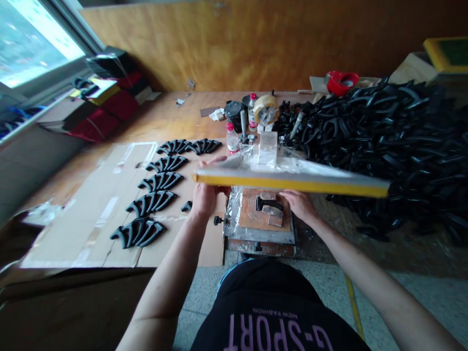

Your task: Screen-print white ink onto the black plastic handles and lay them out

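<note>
My left hand (pixel 204 196) grips the left end of a yellow-edged screen frame (pixel 292 181), which is tilted up above a small wooden jig (pixel 260 222). Its thumb lies over the frame's top. My right hand (pixel 299 204) reaches under the raised frame, with its fingers at a black curved plastic part (pixel 269 203) lying on the jig. Whether those fingers pinch the part is hidden. Rows of the same black curved parts (pixel 156 202) lie in small fanned stacks on cardboard (pixel 91 214) to the left.
A big heap of black curved parts (pixel 395 141) fills the right side of the wooden table. Bottles (pixel 231 139), a tape roll (pixel 266 109) and a dark pot stand behind the frame. Red and black boxes (pixel 98 112) sit by the window at left.
</note>
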`<state>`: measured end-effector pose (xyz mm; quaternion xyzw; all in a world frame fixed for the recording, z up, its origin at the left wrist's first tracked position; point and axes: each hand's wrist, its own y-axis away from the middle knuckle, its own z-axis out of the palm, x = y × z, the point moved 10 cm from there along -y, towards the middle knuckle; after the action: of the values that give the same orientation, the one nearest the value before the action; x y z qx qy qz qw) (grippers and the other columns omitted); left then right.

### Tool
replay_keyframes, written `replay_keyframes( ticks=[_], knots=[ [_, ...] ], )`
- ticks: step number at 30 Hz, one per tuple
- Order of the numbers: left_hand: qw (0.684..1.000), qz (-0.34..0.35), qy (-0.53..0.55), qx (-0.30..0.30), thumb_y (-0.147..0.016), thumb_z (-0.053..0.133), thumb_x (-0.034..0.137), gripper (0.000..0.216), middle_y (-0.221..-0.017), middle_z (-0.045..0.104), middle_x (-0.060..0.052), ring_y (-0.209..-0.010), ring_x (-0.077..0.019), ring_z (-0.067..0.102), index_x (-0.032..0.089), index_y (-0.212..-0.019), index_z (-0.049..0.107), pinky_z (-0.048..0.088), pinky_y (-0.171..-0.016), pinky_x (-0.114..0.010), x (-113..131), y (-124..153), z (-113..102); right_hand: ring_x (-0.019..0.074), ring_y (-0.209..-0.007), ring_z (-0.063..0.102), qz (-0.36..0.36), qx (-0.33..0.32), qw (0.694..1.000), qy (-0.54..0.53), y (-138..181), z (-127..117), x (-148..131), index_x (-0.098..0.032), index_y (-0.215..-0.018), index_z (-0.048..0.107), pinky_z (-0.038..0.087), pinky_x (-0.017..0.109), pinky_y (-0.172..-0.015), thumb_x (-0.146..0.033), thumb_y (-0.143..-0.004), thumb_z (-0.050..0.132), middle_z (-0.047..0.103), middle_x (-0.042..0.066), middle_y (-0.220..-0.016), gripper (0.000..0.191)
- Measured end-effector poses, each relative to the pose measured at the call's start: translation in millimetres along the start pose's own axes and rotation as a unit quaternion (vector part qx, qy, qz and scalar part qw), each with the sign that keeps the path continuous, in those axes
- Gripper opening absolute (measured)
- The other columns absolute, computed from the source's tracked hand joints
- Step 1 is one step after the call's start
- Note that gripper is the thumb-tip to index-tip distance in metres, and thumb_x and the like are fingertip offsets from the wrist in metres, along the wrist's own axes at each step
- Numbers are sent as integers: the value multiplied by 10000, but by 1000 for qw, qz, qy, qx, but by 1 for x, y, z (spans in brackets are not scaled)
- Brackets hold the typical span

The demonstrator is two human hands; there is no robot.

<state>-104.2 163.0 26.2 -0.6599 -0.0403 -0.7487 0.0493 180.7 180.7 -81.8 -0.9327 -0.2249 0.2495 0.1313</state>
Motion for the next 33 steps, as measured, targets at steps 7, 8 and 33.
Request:
replay_keyframes(
  ticks=[7, 8, 33],
  knots=[
    [977, -195, -84, -5, -758, 672, 580, 746, -737, 640, 0, -579, -110, 520, 184, -1376, 537, 376, -500, -203, -141, 71, -40, 281, -1180, 552, 61, 81, 995, 16, -61, -50, 14, -166, -1284, 602, 465, 454, -1009, -228, -861, 623, 572, 148, -1300, 428],
    [974, -204, -93, 2, -744, 684, 569, 825, -749, 640, 0, -594, -115, 529, 184, -1439, 464, 383, -514, -205, -158, 73, -42, 305, -1256, 487, 34, 55, 998, 23, -73, -41, -6, -168, -1348, 542, 422, 475, -1054, -252, -835, 674, 495, 158, -1385, 537],
    [968, -209, -140, 27, -787, 610, 564, 719, -838, 693, -52, -700, -174, 620, 151, -1370, 528, 472, -609, -257, -199, 73, -49, 215, -870, 573, -235, -172, 956, 35, 19, 30, -119, -165, -951, 668, 429, 320, -735, -88, -895, 474, 673, 85, -917, 216]
  ],
)
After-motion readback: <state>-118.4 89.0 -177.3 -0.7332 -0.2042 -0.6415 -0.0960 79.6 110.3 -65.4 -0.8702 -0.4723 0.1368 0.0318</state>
